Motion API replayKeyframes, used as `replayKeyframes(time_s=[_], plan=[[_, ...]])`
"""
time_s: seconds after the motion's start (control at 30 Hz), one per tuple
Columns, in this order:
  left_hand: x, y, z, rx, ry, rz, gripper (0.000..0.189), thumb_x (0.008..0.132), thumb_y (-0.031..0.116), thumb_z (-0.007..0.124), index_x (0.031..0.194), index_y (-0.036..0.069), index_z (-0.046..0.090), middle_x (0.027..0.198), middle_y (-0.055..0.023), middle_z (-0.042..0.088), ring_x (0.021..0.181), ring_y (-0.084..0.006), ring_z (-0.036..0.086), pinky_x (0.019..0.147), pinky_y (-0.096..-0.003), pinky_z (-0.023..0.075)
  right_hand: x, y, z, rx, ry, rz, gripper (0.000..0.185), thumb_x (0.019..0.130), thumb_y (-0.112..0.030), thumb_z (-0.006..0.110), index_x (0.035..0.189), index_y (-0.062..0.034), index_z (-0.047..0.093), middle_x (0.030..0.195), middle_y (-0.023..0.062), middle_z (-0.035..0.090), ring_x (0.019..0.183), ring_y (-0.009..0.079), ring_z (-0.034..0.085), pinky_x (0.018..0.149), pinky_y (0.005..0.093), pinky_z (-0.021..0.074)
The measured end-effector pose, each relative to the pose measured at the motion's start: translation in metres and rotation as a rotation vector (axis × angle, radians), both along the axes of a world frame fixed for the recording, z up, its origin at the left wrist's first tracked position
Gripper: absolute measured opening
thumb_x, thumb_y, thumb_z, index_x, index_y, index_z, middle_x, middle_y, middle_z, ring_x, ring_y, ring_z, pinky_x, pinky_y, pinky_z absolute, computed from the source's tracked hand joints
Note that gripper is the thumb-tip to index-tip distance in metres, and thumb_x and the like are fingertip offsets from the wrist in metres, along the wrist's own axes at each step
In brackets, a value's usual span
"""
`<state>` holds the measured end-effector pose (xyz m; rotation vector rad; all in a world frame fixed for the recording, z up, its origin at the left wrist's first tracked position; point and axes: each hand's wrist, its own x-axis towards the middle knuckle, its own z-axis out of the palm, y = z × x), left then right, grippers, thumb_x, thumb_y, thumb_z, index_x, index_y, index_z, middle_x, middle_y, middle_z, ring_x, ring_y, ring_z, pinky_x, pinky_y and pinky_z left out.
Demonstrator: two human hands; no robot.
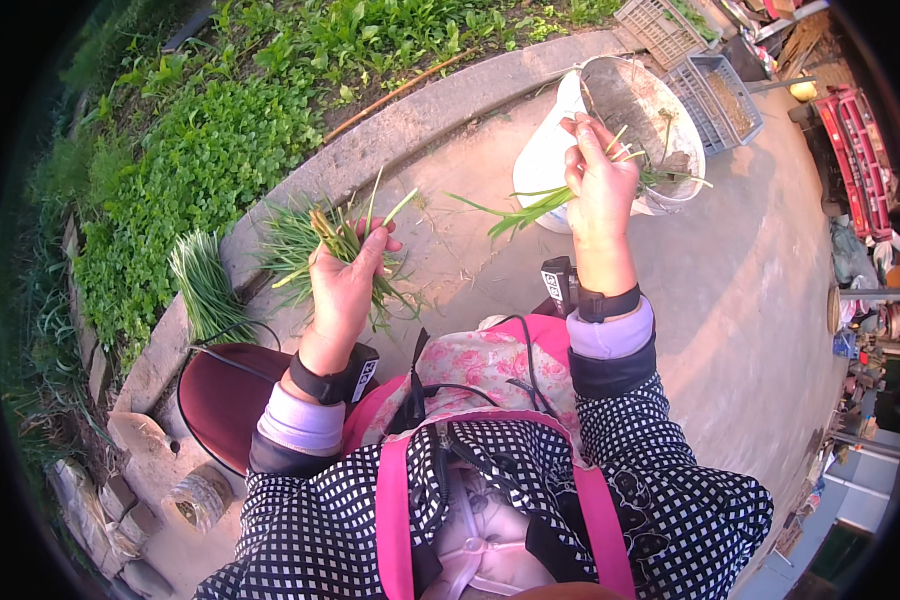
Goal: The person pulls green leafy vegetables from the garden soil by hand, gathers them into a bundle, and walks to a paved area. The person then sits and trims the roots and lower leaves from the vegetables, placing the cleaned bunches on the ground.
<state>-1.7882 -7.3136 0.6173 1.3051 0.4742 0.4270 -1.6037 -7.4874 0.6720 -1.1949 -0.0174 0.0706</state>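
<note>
My left hand (349,270) is closed around a bunch of thin green stalks (335,234), with a few stems poking up past the thumb and forefinger. Long green leaves (525,211) stick out of my right hand (600,176), raised in front of the white bucket (544,157); its fingertips are pinched together. Behind and below my left hand, a loose heap of grassy green leaves (289,240) lies on the concrete. Farther left, a neat bundle of green stalks with pale ends (206,285) rests at the curb.
A curved concrete curb (420,135) borders the leafy garden bed (165,165). Plastic crates (720,105) stand beyond the bucket. A dark red round seat (232,390) is at my left, near a small round container (201,499). Red racks (855,161) and clutter line the far right.
</note>
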Motion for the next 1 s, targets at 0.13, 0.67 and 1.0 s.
replayKeyframes(time_s=[0.13, 0.67, 1.0], plan=[[0.0, -0.001, -0.001, 0.003, -0.008, -0.009, 0.014, 0.087, 0.009, 0.056, 0.095, -0.002, 0.059, 0.083, -0.006, 0.063, 0.061, -0.0053, 0.051, 0.052, -0.0179, 0.0375, 0.024, -0.036, 0.011, 0.083, 0.022, -0.143, 0.006, 0.082, -0.007, 0.061, 0.085, -0.0021, 0.058, 0.078, 0.0073, 0.061, 0.049, 0.0056, 0.047, 0.037, 0.015, 0.0284], [-0.003, -0.001, -0.002, -0.016, 0.013, -0.018, 0.016, 0.084, 0.007, 0.058, 0.094, -0.005, 0.056, 0.086, -0.0105, 0.064, 0.066, -0.0088, 0.058, 0.052, -0.019, 0.042, 0.053, -0.091, 0.01, -0.041, 0.182, -0.195, 0.013, 0.083, -0.017, 0.059, 0.088, -0.0058, 0.057, 0.086, 0.0054, 0.058, 0.052, 0.0088, 0.049, 0.039, 0.0181, 0.0297], [-0.001, -0.002, 0.001, -0.033, -0.054, 0.048, 0.017, 0.084, 0.01, 0.058, 0.094, -0.005, 0.057, 0.081, -0.0084, 0.065, 0.06, -0.0055, 0.054, 0.049, -0.0196, 0.041, 0.028, -0.037, 0.0, -0.387, -0.22, 0.11, 0.019, 0.076, 0.003, 0.058, 0.095, 0.0019, 0.055, 0.084, 0.0106, 0.062, 0.058, 0.0092, 0.052, 0.059, 0.0213, 0.0426]])
